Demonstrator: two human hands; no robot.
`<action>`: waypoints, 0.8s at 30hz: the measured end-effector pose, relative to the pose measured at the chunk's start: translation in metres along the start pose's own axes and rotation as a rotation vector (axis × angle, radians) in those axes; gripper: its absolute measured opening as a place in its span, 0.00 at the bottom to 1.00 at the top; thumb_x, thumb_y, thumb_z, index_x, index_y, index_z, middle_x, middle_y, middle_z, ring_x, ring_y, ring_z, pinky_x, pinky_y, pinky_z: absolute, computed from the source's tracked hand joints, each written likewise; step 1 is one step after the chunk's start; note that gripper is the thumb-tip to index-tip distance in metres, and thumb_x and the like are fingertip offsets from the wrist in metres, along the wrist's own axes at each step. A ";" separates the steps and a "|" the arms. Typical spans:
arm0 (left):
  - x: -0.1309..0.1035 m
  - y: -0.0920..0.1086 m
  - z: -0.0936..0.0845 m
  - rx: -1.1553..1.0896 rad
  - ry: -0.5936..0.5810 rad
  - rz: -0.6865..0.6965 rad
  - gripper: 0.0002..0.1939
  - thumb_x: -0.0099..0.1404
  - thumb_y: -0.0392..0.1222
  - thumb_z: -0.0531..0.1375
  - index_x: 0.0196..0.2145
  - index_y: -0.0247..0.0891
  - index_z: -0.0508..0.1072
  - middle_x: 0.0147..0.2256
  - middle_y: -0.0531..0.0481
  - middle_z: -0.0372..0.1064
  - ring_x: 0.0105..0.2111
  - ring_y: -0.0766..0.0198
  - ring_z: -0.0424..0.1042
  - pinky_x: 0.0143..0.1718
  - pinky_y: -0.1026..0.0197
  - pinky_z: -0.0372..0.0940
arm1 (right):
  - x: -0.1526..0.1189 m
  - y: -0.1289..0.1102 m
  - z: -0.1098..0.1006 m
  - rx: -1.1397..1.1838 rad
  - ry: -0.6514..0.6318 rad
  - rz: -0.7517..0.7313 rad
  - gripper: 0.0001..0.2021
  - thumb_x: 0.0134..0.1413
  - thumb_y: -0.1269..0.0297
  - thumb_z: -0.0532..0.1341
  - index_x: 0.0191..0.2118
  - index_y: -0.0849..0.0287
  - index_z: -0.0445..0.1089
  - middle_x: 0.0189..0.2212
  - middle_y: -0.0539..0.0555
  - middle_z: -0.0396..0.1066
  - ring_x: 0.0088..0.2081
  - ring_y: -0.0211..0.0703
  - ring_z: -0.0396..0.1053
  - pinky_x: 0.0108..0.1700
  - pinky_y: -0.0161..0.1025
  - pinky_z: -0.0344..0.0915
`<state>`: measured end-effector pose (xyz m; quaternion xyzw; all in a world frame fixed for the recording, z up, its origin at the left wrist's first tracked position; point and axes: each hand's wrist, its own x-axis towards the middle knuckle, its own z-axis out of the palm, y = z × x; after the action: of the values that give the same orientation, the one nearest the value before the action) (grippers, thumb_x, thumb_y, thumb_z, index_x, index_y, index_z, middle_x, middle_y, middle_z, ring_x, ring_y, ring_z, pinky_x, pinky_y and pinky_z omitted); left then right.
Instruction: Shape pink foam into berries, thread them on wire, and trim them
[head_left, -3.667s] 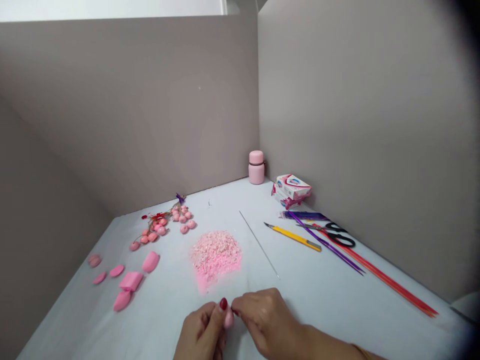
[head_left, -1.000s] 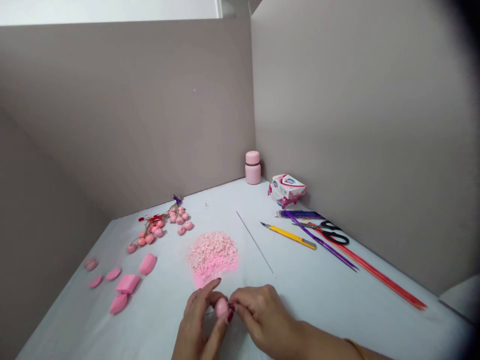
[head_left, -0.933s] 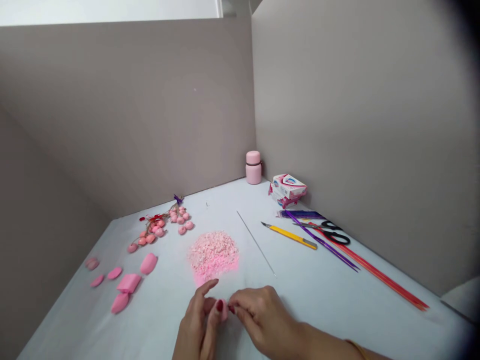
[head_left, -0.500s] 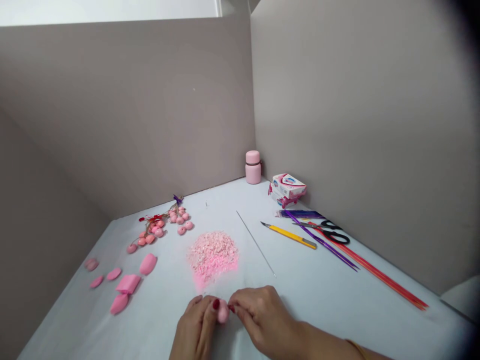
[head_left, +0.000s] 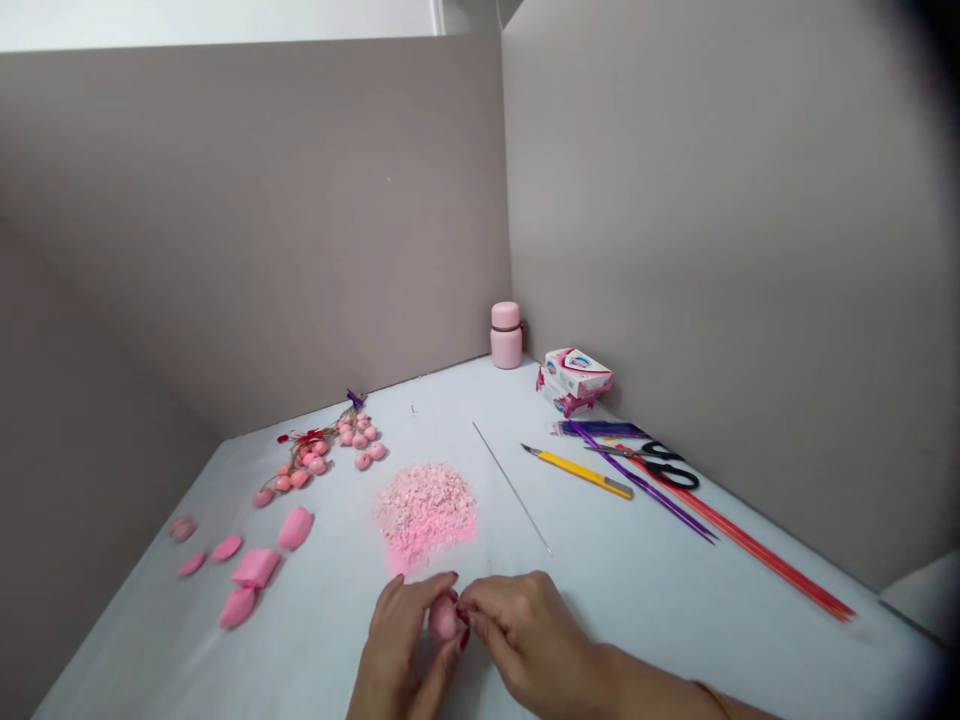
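A small rounded pink piece (head_left: pixel 443 620), soap-like, is held between the thumb and fingers of my left hand (head_left: pixel 397 645), close to the table's front edge. At the right side of that piece, the fingertips of my right hand (head_left: pixel 529 635) are pinched together. Whatever they grip is too small or hidden to make out. Just beyond both hands lies a heap of pink shavings (head_left: pixel 427 505).
Several pink chunks (head_left: pixel 256 568) lie at left, with bunches of pink balls on stems (head_left: pixel 360 438) behind. At right are a thin metal rod (head_left: pixel 512 488), yellow craft knife (head_left: pixel 581 473), scissors (head_left: pixel 664 470), purple and red strips (head_left: pixel 772 562), soap packs (head_left: pixel 577 375) and a flask (head_left: pixel 506 335).
My left hand has turned and shifted its hold, its thumb now below the pink piece and fingers above. My right hand stays pinched in nearly the same place.
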<state>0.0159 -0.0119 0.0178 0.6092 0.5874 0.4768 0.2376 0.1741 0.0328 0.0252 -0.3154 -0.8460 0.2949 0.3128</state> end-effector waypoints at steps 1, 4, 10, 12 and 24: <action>0.000 0.000 0.000 -0.002 -0.024 -0.048 0.12 0.58 0.45 0.56 0.41 0.45 0.69 0.32 0.50 0.74 0.34 0.55 0.72 0.43 0.53 0.59 | 0.000 0.000 0.000 0.005 -0.003 -0.006 0.11 0.55 0.74 0.49 0.31 0.57 0.67 0.25 0.49 0.70 0.27 0.37 0.68 0.31 0.30 0.59; 0.000 0.002 -0.001 -0.024 0.040 -0.178 0.17 0.61 0.48 0.52 0.47 0.44 0.65 0.34 0.48 0.74 0.35 0.54 0.71 0.39 0.54 0.61 | 0.001 0.002 0.001 0.021 0.014 -0.017 0.12 0.57 0.74 0.48 0.31 0.57 0.67 0.25 0.48 0.70 0.27 0.36 0.68 0.31 0.30 0.59; 0.002 -0.002 -0.005 0.025 0.044 -0.035 0.12 0.60 0.43 0.56 0.42 0.47 0.69 0.30 0.51 0.75 0.34 0.57 0.72 0.50 0.50 0.53 | 0.000 0.002 0.000 0.028 0.003 -0.024 0.12 0.56 0.75 0.48 0.32 0.56 0.68 0.26 0.48 0.71 0.27 0.35 0.68 0.31 0.29 0.59; 0.001 -0.006 -0.005 0.006 0.074 -0.068 0.18 0.60 0.45 0.55 0.49 0.46 0.64 0.38 0.46 0.74 0.40 0.54 0.70 0.46 0.51 0.57 | 0.000 0.001 0.000 0.058 -0.007 -0.029 0.13 0.56 0.76 0.48 0.34 0.56 0.68 0.28 0.47 0.71 0.29 0.34 0.68 0.33 0.29 0.59; 0.007 0.006 -0.009 -0.177 -0.325 -0.243 0.13 0.62 0.50 0.51 0.35 0.40 0.70 0.27 0.52 0.65 0.29 0.61 0.64 0.32 0.61 0.58 | 0.001 0.000 -0.001 -0.066 -0.039 -0.024 0.11 0.55 0.73 0.48 0.30 0.58 0.67 0.26 0.49 0.71 0.27 0.37 0.68 0.31 0.30 0.57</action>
<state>0.0097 -0.0085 0.0287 0.5795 0.5665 0.3900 0.4373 0.1742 0.0342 0.0265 -0.3098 -0.8648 0.2691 0.2892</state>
